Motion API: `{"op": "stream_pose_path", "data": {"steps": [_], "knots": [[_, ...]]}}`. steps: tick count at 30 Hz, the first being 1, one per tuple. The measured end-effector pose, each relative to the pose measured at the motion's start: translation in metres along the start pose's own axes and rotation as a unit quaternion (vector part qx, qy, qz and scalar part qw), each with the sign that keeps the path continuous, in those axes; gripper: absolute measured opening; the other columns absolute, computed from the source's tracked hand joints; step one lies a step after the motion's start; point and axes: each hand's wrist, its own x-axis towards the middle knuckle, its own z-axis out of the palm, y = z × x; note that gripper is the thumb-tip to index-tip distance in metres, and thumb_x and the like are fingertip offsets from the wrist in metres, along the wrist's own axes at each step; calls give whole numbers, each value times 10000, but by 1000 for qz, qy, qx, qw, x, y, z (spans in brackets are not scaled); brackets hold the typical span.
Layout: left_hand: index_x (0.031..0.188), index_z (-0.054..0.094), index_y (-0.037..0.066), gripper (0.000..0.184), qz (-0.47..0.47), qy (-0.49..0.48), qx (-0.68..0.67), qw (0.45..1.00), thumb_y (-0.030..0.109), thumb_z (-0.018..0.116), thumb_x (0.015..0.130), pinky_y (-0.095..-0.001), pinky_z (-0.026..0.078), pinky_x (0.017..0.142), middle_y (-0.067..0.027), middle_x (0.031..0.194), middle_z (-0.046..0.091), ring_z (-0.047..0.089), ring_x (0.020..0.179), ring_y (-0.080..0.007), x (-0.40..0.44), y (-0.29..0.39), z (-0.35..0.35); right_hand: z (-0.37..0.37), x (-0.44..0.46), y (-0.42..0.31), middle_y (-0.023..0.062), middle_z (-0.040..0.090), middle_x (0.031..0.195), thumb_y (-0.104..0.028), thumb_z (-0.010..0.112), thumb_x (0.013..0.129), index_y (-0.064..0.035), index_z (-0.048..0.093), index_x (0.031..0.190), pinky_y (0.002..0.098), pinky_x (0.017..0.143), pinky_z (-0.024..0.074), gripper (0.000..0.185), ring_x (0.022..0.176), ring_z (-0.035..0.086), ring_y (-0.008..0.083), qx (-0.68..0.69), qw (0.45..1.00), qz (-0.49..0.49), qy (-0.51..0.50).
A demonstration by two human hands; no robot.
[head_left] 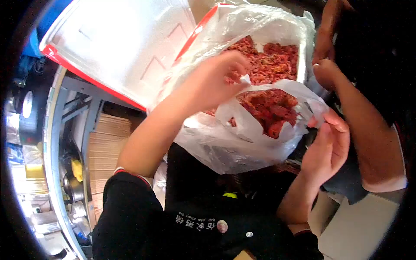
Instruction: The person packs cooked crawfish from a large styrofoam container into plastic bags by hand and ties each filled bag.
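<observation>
A white foam box (302, 56) lined with a clear plastic bag (238, 160) holds a mass of reddish food pieces (277, 63). On top, nearer to me, is a white plastic bag (225, 117) spread open, with more dark red pieces (271, 108) inside. My left hand (216, 80) is over its left side, fingers curled, with a white bit of the bag at the fingertips. Its right edge is pinched between the thumb and fingers of my right hand (331, 143).
The foam lid (121, 39) with red tape leans at the left. Two forearms of another person (359, 112) reach in at the right beside the box. A metal shelf (71, 86) with stacked brown material (108, 147) and metal pots (45, 221) stands at the left.
</observation>
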Motion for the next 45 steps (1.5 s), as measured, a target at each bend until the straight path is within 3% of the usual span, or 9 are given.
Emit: {"op": "stream_pose_path", "data": {"steps": [1,5,11,22,31,34,39,41,45], "knots": [[981,570,-9,322,-63,60,-53,995,154,646,714,-415,485,753,-193,891,625,602,818,-365,-2,-9,-12,-1,1,2,156,589,1010,-25,487,852,37,559,976,297,751,426,156,789,525,177,6,1000,-11,-8],[923,615,32,235,-144,-138,226,954,164,633,729,-407,479,753,-193,859,637,616,834,-329,-14,-121,20,-3,-3,9,153,586,1001,-23,482,854,31,560,980,291,776,412,157,782,519,167,-30,999,-27,5],[934,626,23,268,-171,-353,290,873,56,564,675,-417,482,738,-208,879,633,607,858,-365,-35,-172,25,1,2,12,175,582,1000,6,505,837,35,548,956,276,732,415,130,734,508,158,-41,998,-26,26],[893,580,21,279,-183,-16,197,963,228,633,715,-428,473,776,-209,888,629,600,870,-378,21,-195,43,-8,5,24,181,556,1067,-52,493,868,42,538,1029,278,744,390,192,783,490,162,-53,997,-43,-38],[1066,578,5,499,-302,-89,188,930,312,688,689,-385,480,805,-183,966,636,625,861,-324,34,-205,50,5,5,16,162,562,999,-14,536,830,18,547,947,261,705,418,122,717,506,143,-31,999,-11,7],[1035,556,9,370,-352,-95,-90,927,204,679,747,-320,517,615,-96,876,630,609,697,-178,14,-196,33,2,2,17,175,566,1045,-34,490,862,36,546,995,271,735,396,160,758,492,152,-51,999,-12,-14],[1006,541,52,251,-368,-78,-113,920,183,619,807,-265,500,543,-53,863,583,581,691,-128,-3,-211,15,5,3,13,162,572,1030,-2,491,849,35,556,972,264,737,404,144,747,501,146,-40,999,-6,-15],[1000,541,62,188,-400,36,-254,880,188,563,862,-250,478,464,-33,796,574,552,613,-104,-5,-194,9,5,3,13,159,572,1028,1,494,846,35,558,965,264,736,406,139,746,503,144,-43,999,-5,-9],[1074,521,55,257,-357,45,-358,862,215,508,873,-236,485,484,-46,873,580,569,617,-110,-8,-159,-9,4,3,12,154,572,1041,9,500,841,37,560,956,260,735,411,133,749,509,140,-32,999,4,-12]]}}
